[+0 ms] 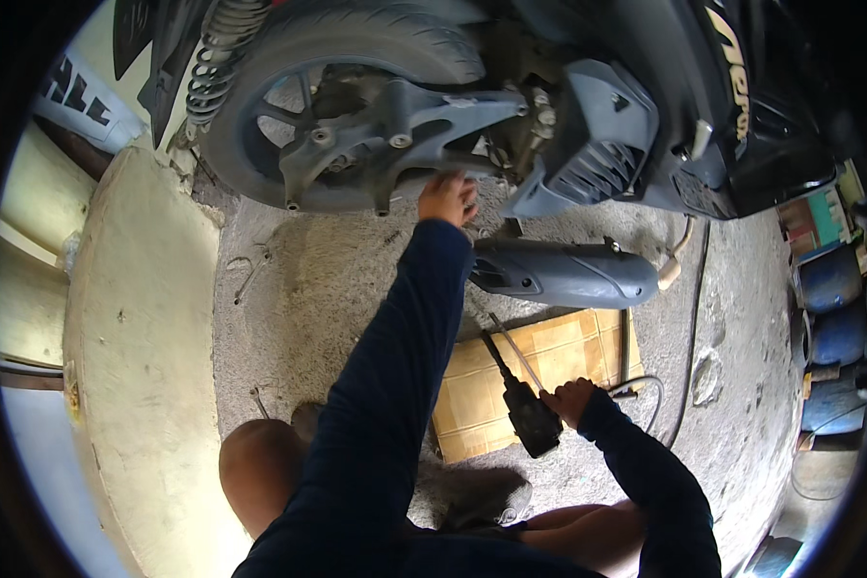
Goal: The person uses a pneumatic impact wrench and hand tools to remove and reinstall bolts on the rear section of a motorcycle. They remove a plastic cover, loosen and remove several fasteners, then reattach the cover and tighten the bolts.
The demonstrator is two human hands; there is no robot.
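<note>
My left hand (448, 199) is stretched out under the grey metal bracket (395, 125) beside the scooter's rear wheel (236, 125). Its fingers look bent and slightly blurred, and I cannot make out whether they hold anything. Lower down to the right, my right hand (570, 400) is closed on one end of a long thin metal rod (516, 347), which slants up to the left. Right by that hand, a black tool with a long slim shaft (532, 416) lies over a flattened cardboard sheet (472, 409).
A grey exhaust muffler (568, 272) lies on the concrete floor between my hands and the scooter body (597, 135). Wrenches (250, 279) rest on the floor at left, near a raised pale ledge (154, 337). A dark cable (694, 328) runs at right, near blue containers (831, 337).
</note>
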